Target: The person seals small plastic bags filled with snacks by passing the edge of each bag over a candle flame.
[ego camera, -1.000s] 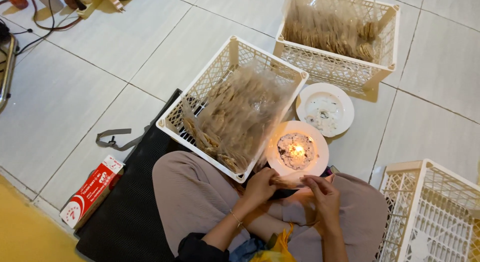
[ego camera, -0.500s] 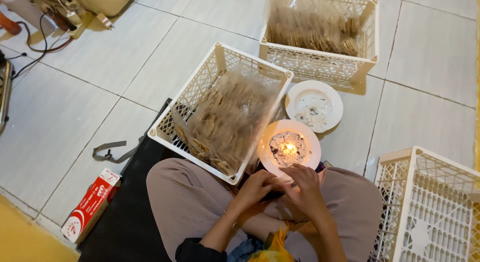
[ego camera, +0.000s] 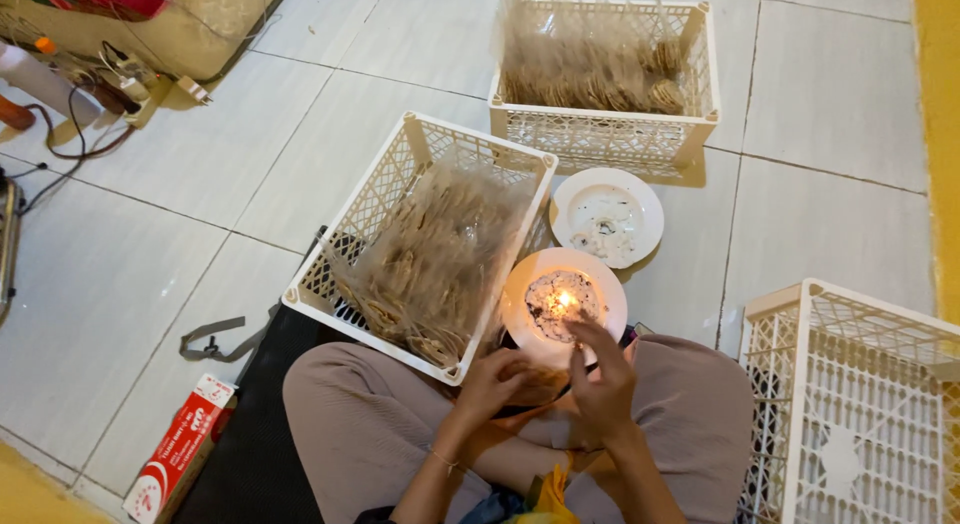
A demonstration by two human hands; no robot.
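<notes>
Both hands meet just below the plate (ego camera: 520,314), where a small flame (ego camera: 563,302) burns. The right hand (ego camera: 603,384) lifts its fingers, pinched together, to the flame, likely to melt something too small to see. The left hand (ego camera: 490,382) curls shut beside it; its contents are hidden. The crate (ego camera: 330,254) of bagged crackers sits left of the plate, within reach.
</notes>
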